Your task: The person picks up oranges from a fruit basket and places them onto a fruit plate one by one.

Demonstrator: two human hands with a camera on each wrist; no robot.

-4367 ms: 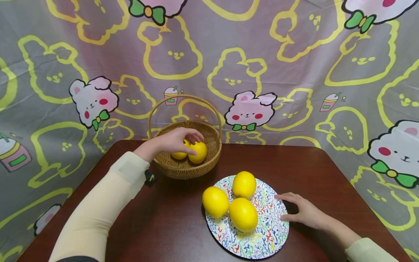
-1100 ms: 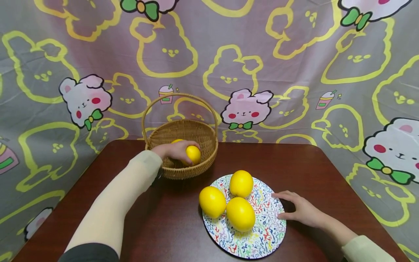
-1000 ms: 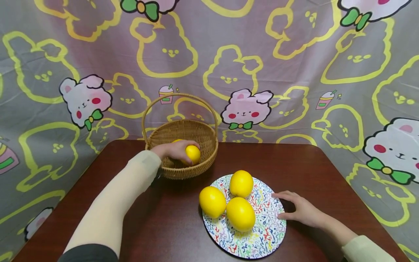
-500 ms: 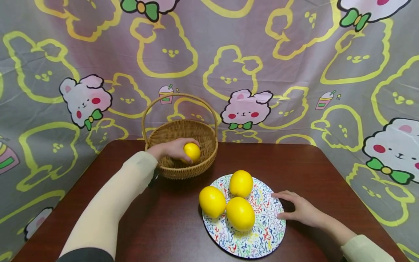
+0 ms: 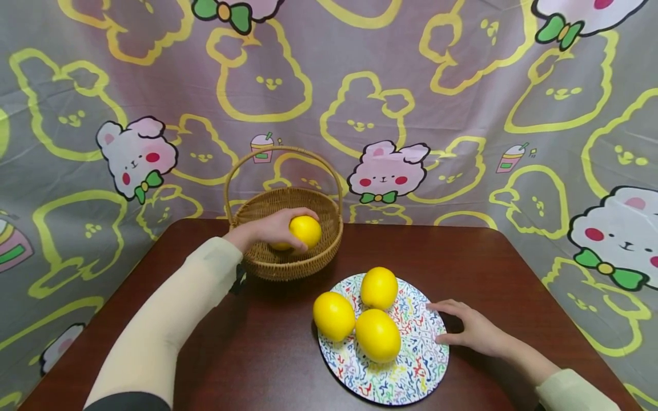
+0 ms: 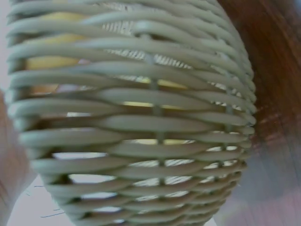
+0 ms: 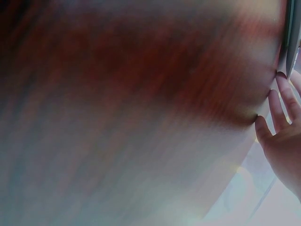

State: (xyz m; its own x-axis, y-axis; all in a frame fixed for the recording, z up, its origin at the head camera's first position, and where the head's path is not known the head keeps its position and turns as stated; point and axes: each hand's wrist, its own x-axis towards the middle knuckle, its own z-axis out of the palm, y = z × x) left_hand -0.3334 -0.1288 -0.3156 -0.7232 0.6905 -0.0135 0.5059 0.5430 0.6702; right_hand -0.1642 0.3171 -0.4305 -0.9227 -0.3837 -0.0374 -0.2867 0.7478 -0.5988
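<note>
My left hand (image 5: 272, 229) grips a round yellow fruit (image 5: 306, 232) inside the wicker basket (image 5: 288, 273), fingers over its top and thumb along its near side. Behind that hand, part of a second yellow fruit (image 5: 280, 246) shows low in the basket. In the left wrist view the basket's woven side (image 6: 155, 122) hides the hand. At the right rim of the speckled plate (image 5: 421, 354), my right hand (image 5: 475, 328) rests with thumb and fingers spread apart. Three yellow fruits sit on that plate: a left one (image 5: 334, 316), a back one (image 5: 379, 288) and a front one (image 5: 378, 336).
The basket's tall arched handle (image 5: 284, 148) stands over its opening. Both basket and plate are on a dark red-brown table (image 5: 247, 354). A patterned cloth (image 5: 442, 68) hangs close behind the table's back edge.
The left hand reached down into the basket and took hold of a fruit; over the last half second both rose slightly and shifted right. The right hand and plate stay put.
</note>
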